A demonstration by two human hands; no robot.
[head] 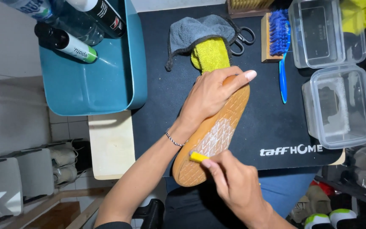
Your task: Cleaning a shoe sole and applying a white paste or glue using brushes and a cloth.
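The shoe is held sole-up over the black mat on the counter, and white foam is seen on its tan tread. A small yellow brush is pinched in the right hand against the sole. Further up, the shoe is clamped by the left hand. Beyond, a yellow cloth and grey cloth are laid, with a blue brush beside.

Showing a matt gum-rubber sole with a fine diamond tread, whitened with foam mid-way. Lying beyond: nubby yellow towel, soft grey cloth, wood-backed brush with blue bristles. Gleaming: glossy teal plastic tub, clear plastic boxes. Covering the tabletop: matt black mat.
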